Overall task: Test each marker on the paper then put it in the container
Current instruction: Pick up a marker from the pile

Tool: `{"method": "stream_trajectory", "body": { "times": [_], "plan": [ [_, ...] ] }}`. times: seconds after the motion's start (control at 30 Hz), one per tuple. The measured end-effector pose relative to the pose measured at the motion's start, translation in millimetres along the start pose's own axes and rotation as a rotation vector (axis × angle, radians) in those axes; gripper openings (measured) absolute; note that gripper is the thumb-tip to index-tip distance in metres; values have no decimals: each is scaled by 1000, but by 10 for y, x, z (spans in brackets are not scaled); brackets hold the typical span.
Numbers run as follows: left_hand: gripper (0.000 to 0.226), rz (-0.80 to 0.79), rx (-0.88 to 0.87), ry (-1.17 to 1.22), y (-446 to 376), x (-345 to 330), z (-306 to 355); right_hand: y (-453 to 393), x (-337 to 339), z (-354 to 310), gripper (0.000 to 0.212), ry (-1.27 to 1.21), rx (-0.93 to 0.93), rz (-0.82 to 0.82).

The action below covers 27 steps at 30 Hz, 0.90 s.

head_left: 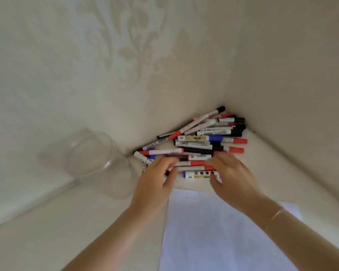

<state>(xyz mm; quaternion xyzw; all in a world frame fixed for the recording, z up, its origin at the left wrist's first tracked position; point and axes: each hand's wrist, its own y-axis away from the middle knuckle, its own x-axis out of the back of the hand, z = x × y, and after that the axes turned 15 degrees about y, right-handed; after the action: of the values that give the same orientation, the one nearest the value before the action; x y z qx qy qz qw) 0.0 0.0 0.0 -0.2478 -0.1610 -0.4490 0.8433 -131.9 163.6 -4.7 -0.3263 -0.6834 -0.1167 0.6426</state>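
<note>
Both hands reach into the pile of markers (196,141), which lies in the corner of the worktop (47,222) at about 12 o'clock. The grip of the left hand (157,178) is narrow, fingers curled on a marker; for the right hand (233,177), fingers are bent over the markers, and whether it holds one I cannot tell. The white paper (213,231) lies at 6 o'clock, the clear container (98,159) at 9 o'clock.

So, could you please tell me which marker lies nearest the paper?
The blue-capped marker with the gold label, at the pile's near edge, closest to the paper.
</note>
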Motion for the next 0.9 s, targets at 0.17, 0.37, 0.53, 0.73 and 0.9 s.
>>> {"method": "stream_trajectory", "body": {
  "times": [0.17,0.37,0.53,0.73,0.9],
  "plan": [
    [18,-151,-172,-154,-189,-237,-176,-186,-299,-65,25,246,250,32],
    [36,-247,-302,-227,-98,-289,-398,-117,-339,-63,24,459,367,-95],
    [57,-163,-207,104,73,-235,-257,-84,3,-106,18,-63,15,289],
    [29,-411,15,558,196,-97,143,22,322,-412,12,-1049,-369,260],
    [20,-485,74,454,234,-24,183,116,272,-523,28,-1169,-320,14]
  ]
}}
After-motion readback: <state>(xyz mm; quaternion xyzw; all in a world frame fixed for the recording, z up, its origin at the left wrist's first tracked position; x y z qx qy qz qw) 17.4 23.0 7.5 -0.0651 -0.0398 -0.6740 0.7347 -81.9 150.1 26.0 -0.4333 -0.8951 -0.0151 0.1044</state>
